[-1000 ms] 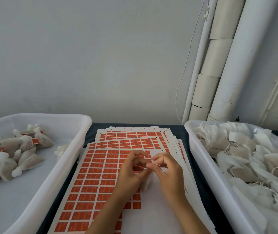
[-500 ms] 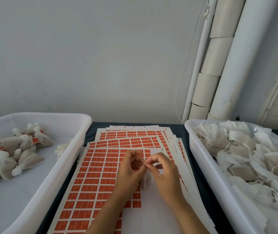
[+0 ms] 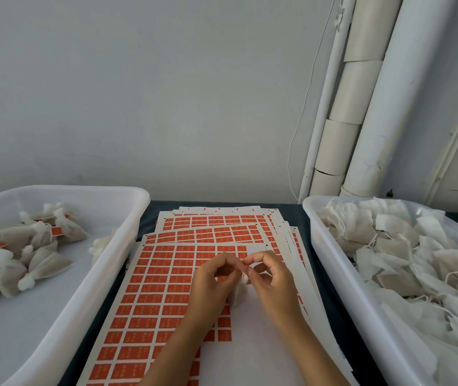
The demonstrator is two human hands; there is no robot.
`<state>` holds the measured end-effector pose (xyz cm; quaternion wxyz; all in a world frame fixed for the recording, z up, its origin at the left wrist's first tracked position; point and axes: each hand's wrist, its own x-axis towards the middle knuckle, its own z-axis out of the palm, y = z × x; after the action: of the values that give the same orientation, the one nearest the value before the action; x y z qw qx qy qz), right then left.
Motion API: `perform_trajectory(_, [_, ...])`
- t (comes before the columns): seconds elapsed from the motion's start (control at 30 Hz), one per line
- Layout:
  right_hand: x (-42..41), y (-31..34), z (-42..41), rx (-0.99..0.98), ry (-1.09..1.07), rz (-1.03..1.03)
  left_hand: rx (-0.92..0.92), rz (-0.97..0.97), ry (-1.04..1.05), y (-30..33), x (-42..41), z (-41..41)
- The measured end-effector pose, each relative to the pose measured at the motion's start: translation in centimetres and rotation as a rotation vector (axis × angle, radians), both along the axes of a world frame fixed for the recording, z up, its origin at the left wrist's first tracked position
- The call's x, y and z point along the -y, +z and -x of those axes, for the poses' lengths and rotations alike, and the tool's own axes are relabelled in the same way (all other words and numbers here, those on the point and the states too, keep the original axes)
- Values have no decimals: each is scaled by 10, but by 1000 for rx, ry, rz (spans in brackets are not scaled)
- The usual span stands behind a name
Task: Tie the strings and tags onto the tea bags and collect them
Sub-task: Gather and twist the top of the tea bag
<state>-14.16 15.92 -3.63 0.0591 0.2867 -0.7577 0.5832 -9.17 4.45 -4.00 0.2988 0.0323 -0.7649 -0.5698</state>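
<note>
The left white plastic tub (image 3: 127, 218) and right white plastic tub (image 3: 333, 263) look smooth and faintly translucent. Matt orange-and-white paper tag sheets (image 3: 150, 302) lie between. The cream tea bags (image 3: 406, 246) look like soft, fibrous filter paper.

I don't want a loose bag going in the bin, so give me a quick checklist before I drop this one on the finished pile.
1. Tea bag held between left hand and right hand: ok.
2. Knot pulled tight: cannot tell, fingers hide it.
3. Orange tag attached: cannot tell.
4. Left bin has room beside the finished bags: ok.
5. Right bin holds untied bags: ok.
</note>
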Motion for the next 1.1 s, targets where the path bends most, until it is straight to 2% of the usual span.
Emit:
perform_trajectory(0.13, [-2, 0, 2, 25, 30, -19, 2, -68, -15, 1, 2, 0])
perform_trajectory(0.37, [-6, 2, 2, -76, 51, -5, 48, -127, -45, 0, 4, 0])
perform_trajectory(0.6, [-3, -2, 1, -26, 6, -20, 55, -100, -34, -1, 4, 2])
perform_trajectory(0.9, [1, 0, -3, 140, -53, 100, -6, -129, -165, -2, 4, 2])
perform_trajectory(1.1, [-2, 3, -2, 132, -81, 132, 154, -31, -261, -9, 0, 0])
